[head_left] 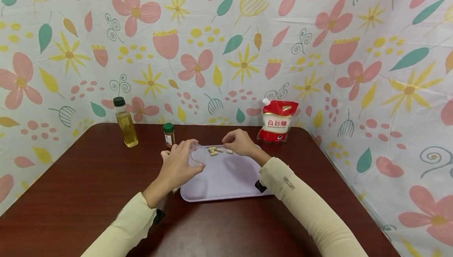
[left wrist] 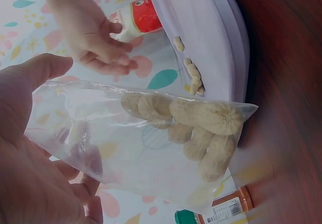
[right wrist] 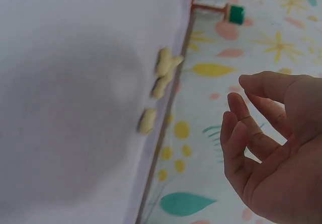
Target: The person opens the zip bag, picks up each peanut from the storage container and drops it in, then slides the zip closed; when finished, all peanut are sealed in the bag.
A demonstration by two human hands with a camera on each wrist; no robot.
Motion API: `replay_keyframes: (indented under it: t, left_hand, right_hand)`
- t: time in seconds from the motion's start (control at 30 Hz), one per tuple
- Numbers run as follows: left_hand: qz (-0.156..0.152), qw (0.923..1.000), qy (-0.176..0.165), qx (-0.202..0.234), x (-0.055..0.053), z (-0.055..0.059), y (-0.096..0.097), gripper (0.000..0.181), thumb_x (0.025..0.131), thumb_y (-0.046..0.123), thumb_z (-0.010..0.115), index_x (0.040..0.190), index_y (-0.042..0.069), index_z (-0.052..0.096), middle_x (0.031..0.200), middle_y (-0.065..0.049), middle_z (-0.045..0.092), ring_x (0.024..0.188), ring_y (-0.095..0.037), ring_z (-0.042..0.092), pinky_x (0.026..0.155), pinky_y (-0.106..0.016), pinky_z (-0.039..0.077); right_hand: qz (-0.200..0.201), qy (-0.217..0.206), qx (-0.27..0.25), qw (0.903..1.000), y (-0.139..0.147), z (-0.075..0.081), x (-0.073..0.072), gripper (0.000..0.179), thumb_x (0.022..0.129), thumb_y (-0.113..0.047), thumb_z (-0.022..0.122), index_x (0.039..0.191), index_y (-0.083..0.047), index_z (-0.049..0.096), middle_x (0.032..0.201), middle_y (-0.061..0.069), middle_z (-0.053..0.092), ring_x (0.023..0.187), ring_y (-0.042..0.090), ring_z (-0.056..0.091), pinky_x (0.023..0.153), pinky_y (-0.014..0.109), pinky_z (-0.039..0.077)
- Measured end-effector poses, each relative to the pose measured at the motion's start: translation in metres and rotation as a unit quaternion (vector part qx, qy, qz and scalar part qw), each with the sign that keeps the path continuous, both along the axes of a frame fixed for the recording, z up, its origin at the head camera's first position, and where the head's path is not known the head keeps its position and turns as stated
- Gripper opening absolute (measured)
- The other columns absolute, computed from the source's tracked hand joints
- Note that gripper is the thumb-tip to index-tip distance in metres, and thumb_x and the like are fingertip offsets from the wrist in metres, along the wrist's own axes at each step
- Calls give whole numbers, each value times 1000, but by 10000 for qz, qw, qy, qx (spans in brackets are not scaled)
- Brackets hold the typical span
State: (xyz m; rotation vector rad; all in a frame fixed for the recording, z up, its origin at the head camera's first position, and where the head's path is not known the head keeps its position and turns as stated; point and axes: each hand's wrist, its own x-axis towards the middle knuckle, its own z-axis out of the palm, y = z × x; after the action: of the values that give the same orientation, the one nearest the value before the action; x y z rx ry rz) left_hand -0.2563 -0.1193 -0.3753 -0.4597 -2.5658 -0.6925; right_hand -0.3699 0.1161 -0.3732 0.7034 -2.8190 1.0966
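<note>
My left hand point(head_left: 179, 163) holds a clear plastic bag point(left wrist: 126, 143) near its mouth, thumb on one side and fingers on the other. Several unshelled peanuts point(left wrist: 211, 118) lie bunched at the bag's far end. Over the far part of the lavender tray point(head_left: 219, 178) hovers my right hand point(head_left: 241, 143), fingers loosely bent and nothing between them in the right wrist view. Below it, a few more peanuts point(right wrist: 147, 121) lie along the tray's far side.
An oil bottle point(head_left: 127, 129) with a dark cap stands at the back left. Beside my left hand is a green-capped spice jar point(head_left: 169, 136). A red and white sugar pouch point(head_left: 277, 122) stands at the back right, before a flowered cloth point(head_left: 212, 52).
</note>
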Motion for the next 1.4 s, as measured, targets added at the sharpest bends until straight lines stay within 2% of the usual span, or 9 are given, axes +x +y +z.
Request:
replay_keyframes:
  t: [0.37, 0.6, 0.83, 1.17, 1.4]
  left_hand:
    - [-1, 10000, 11, -51, 0, 0, 1, 71, 73, 42, 84, 131, 12, 54, 107, 0, 61, 91, -24, 50, 78, -51, 27]
    - [14, 10000, 2, -81, -2, 1, 1, 71, 73, 41, 84, 131, 13, 54, 107, 0, 61, 92, -23, 50, 79, -52, 27]
    - [34, 10000, -51, -68, -1, 0, 2, 70, 73, 42, 84, 130, 14, 55, 107, 1, 61, 91, -23, 50, 80, -53, 27]
    - [3, 9999, -19, -111, -1, -1, 1, 70, 73, 41, 84, 131, 14, 54, 108, 0, 61, 90, -23, 50, 79, -52, 27]
    - [-12, 9999, -53, -126, -2, -3, 0, 70, 74, 42, 84, 131, 14, 54, 106, 2, 60, 91, -23, 50, 78, -51, 27]
  right_hand:
    - [-378, -373, 787, 9955, 16, -21, -21, 15, 86, -7, 73, 100, -1, 76, 93, 6, 73, 83, 18, 63, 73, 31, 54]
    - [-543, -550, 965, 9923, 18, -29, -29, 16, 85, -9, 75, 100, -3, 76, 93, 6, 72, 84, 18, 63, 72, 31, 54]
    - [-515, -603, 1196, 9896, 20, -35, -35, 11, 85, -8, 75, 96, -5, 76, 89, 4, 71, 79, 16, 63, 70, 29, 53]
    - [-576, -635, 1246, 9885, 19, -40, -37, 8, 85, -9, 77, 93, -8, 77, 86, 2, 70, 76, 16, 62, 67, 28, 52]
    - [-235, -281, 1015, 9942, 18, -31, -29, 7, 84, -11, 76, 90, -7, 78, 85, 1, 72, 78, 16, 62, 67, 29, 52]
